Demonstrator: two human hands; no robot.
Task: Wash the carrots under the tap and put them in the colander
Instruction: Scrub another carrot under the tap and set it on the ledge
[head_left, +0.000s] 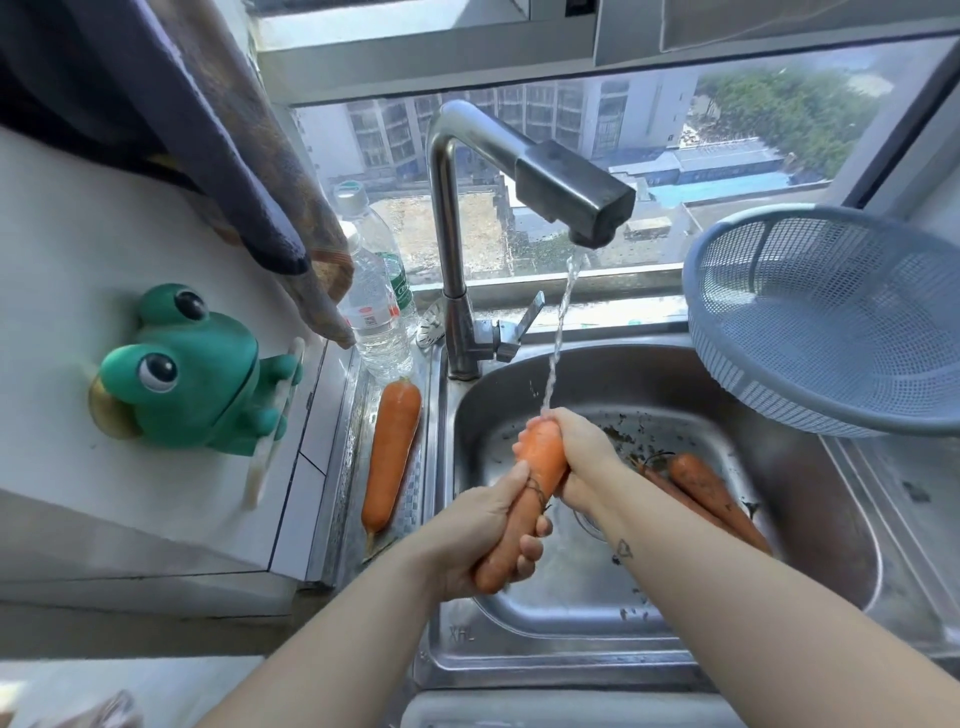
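Kitchen window wall, steel sink (566, 649) below it. Far left, frog holder (187, 369) stuck on the white counter; cloth (234, 156) hangs upper left; water bottle (374, 306) stands just beside the tap base. Ledge carrot (392, 457) lies lengthwise on the strip left of the basin. Tap (519, 176) top centre, water running onto the held carrot (543, 462). Left hand (478, 540) is wrapped round its lower end and right hand (582, 452) round its upper end, over the basin under the stream. Right of the hands, soiled carrots (711, 493) lie on the basin floor. Blue colander (831, 322) sits tilted at right of frame, above the sink edge.
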